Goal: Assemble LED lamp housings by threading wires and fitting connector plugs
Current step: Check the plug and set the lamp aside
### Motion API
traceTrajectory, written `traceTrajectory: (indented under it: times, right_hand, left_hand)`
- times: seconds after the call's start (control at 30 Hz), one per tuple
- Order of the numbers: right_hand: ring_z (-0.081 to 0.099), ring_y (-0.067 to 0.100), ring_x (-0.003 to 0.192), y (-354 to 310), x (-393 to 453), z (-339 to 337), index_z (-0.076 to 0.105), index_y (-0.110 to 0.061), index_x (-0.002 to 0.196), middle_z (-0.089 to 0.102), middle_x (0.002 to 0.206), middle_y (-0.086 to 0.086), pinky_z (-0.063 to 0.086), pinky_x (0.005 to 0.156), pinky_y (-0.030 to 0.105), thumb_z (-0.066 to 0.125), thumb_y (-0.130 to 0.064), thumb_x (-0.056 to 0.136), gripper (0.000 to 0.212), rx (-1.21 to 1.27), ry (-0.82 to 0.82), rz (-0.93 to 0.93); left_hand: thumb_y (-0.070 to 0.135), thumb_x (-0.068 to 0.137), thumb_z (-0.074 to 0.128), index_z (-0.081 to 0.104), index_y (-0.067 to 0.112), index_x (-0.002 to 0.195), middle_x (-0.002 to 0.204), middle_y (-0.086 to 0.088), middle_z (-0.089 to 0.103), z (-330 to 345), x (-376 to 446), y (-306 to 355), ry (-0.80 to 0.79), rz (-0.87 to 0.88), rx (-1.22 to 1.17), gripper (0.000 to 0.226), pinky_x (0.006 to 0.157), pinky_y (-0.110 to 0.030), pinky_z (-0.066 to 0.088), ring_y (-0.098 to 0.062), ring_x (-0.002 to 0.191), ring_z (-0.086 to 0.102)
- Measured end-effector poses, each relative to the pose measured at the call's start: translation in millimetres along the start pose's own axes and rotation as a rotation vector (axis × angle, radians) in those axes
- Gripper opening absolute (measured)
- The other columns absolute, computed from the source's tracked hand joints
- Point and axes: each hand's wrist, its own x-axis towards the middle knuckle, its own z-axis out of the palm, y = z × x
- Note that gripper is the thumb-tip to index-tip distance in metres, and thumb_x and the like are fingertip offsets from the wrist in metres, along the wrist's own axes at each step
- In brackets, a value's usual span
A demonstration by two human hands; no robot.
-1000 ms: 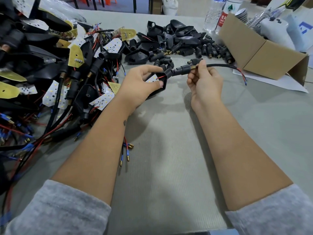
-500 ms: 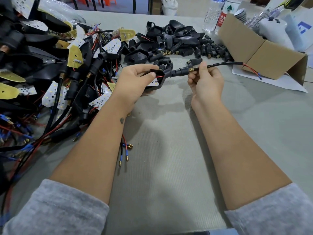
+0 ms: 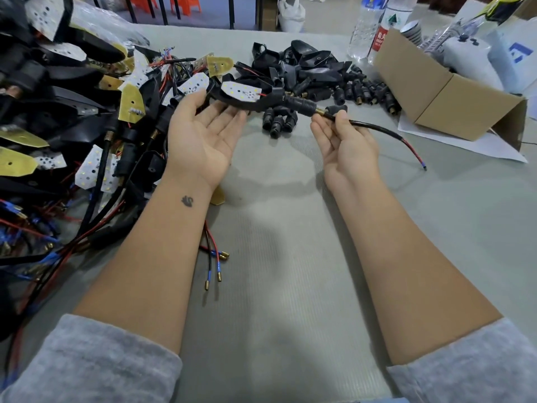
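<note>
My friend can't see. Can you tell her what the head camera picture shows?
A person's left hand, palm up, supports a black lamp housing while the right hand pinches its cable above a grey table piled with lamp parts.

Both forearms are bare, with soft grey sleeves pushed up toward the elbows. The left sleeve [image 3: 96, 362] and the right sleeve [image 3: 470, 370] have a fuzzy, fleece-like knit. A small dark tattoo [image 3: 187, 201] marks the inner left wrist. No rings, watch or gloves show.
</note>
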Motion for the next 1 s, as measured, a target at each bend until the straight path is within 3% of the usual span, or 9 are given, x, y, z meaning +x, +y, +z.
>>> traceTrajectory:
  times: [0.1, 0.23, 0.37, 0.53, 0.67, 0.77, 0.87, 0.97, 1.0]
  right_hand:
    - [0.072, 0.023, 0.060, 0, 0, 1, 0.051, 0.003, 0.091, 0.068, 0.061, 0.015, 0.060, 0.059, 0.028, 0.051, -0.001, 0.099, 0.008, 0.021, -0.027, 0.030]
    - [0.072, 0.021, 0.061, 6, -5, 4, 0.049, 0.001, 0.096, 0.068, 0.063, 0.015, 0.060, 0.060, 0.027, 0.047, -0.002, 0.100, 0.006, 0.000, -0.111, 0.074]
    - [0.072, 0.021, 0.063, 12, -12, 7, 0.046, 0.000, 0.100, 0.069, 0.061, 0.012, 0.059, 0.060, 0.026, 0.044, -0.002, 0.101, 0.003, -0.041, -0.193, 0.103]
    - [0.072, 0.020, 0.067, 15, -25, 15, 0.051, -0.006, 0.091, 0.070, 0.073, 0.012, 0.059, 0.064, 0.026, 0.046, -0.002, 0.101, 0.012, -0.321, -0.254, -0.101]
    - [0.072, 0.019, 0.071, 23, -40, 26, 0.053, -0.008, 0.090, 0.068, 0.082, 0.015, 0.059, 0.069, 0.027, 0.048, 0.000, 0.100, 0.013, -0.564, -0.337, -0.302]
    - [0.071, 0.017, 0.074, 33, -54, 37, 0.056, -0.008, 0.090, 0.066, 0.088, 0.020, 0.059, 0.077, 0.031, 0.049, -0.001, 0.099, 0.013, -0.714, -0.426, -0.411]
    - [0.069, 0.023, 0.083, 44, -67, 49, 0.055, -0.023, 0.082, 0.064, 0.081, 0.002, 0.055, 0.083, 0.044, 0.052, -0.012, 0.098, 0.019, -0.915, -0.548, -0.589]
    - [0.060, 0.018, 0.075, 61, -79, 66, 0.059, -0.011, 0.090, 0.058, 0.077, 0.004, 0.049, 0.070, 0.036, 0.053, -0.012, 0.098, 0.010, -0.942, -0.727, -0.649]
    - [0.058, 0.012, 0.073, 67, -82, 73, 0.062, -0.008, 0.095, 0.059, 0.078, 0.003, 0.046, 0.068, 0.028, 0.053, -0.011, 0.098, 0.010, -0.961, -0.770, -0.619]
  left_hand:
    - [0.015, 0.098, 0.051, 0.053, -0.008, 0.121, 0.113, -0.023, 0.061, 3, 0, -4, 0.004, -0.054, 0.051, 0.032, 0.098, -0.042, 0.052, -0.035, 0.114, 0.062]
    - [0.012, 0.101, 0.045, 0.059, 0.001, 0.096, 0.104, -0.020, 0.068, 9, -5, -23, -0.105, -0.145, 0.288, 0.018, 0.091, -0.034, 0.056, -0.031, 0.104, 0.066]
    - [0.011, 0.105, 0.036, 0.057, 0.002, 0.107, 0.106, -0.012, 0.069, 13, -3, -27, -0.142, -0.025, 0.341, 0.023, 0.086, -0.035, 0.058, -0.026, 0.102, 0.067]
    - [0.011, 0.106, 0.034, 0.053, -0.002, 0.119, 0.102, -0.014, 0.072, 13, -3, -15, -0.066, 0.007, 0.289, 0.026, 0.071, -0.034, 0.060, -0.026, 0.089, 0.072]
    - [0.007, 0.103, 0.040, 0.058, -0.004, 0.096, 0.083, -0.018, 0.070, 14, -9, 8, 0.078, 0.005, 0.360, 0.022, 0.058, -0.029, 0.059, -0.026, 0.079, 0.069]
    - [0.004, 0.098, 0.050, 0.058, -0.001, 0.086, 0.065, -0.012, 0.070, 17, -14, 35, 0.103, 0.042, 0.549, 0.016, 0.054, -0.026, 0.057, -0.019, 0.061, 0.070]
    - [-0.003, 0.096, 0.050, 0.052, 0.000, 0.089, 0.068, -0.012, 0.064, 24, -18, 64, 0.128, 0.136, 0.763, 0.008, 0.048, -0.023, 0.054, -0.013, 0.052, 0.066]
    - [0.004, 0.096, 0.053, 0.055, -0.002, 0.097, 0.086, -0.019, 0.066, 24, -14, 101, 0.176, 0.234, 1.108, 0.006, 0.047, -0.024, 0.052, -0.017, 0.059, 0.062]
    - [0.007, 0.095, 0.053, 0.058, -0.005, 0.100, 0.093, -0.022, 0.068, 21, -12, 113, 0.191, 0.266, 1.256, 0.014, 0.054, -0.030, 0.056, -0.023, 0.065, 0.064]
